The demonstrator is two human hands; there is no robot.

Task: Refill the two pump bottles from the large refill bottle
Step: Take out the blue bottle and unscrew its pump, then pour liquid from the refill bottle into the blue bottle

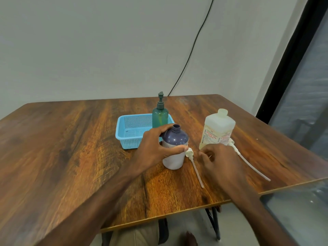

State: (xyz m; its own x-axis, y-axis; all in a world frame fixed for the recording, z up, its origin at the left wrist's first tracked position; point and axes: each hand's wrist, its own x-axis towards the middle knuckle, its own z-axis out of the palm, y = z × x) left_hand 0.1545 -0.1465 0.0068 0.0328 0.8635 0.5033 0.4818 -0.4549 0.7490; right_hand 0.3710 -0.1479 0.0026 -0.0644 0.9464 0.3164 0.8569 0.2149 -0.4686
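A purple and white pump bottle (174, 148) stands uncapped at the table's middle, and my left hand (156, 148) grips its side. Its white pump head with a long tube (194, 166) lies on the table just right of it. My right hand (218, 160) hovers low over the table between the two pump tubes, fingers loosely curled, holding nothing. The large translucent refill bottle (217, 129) stands capped behind my right hand. A second white pump with tube (248, 162) lies to its right. A teal pump bottle (160, 115), pump fitted, stands in the blue basket (127, 132).
The wooden table (71, 148) ends close on the right and near edges. A black cable (195, 41) runs down the wall behind. A dark window frame (292, 59) stands at the right. My knees show under the table's front edge.
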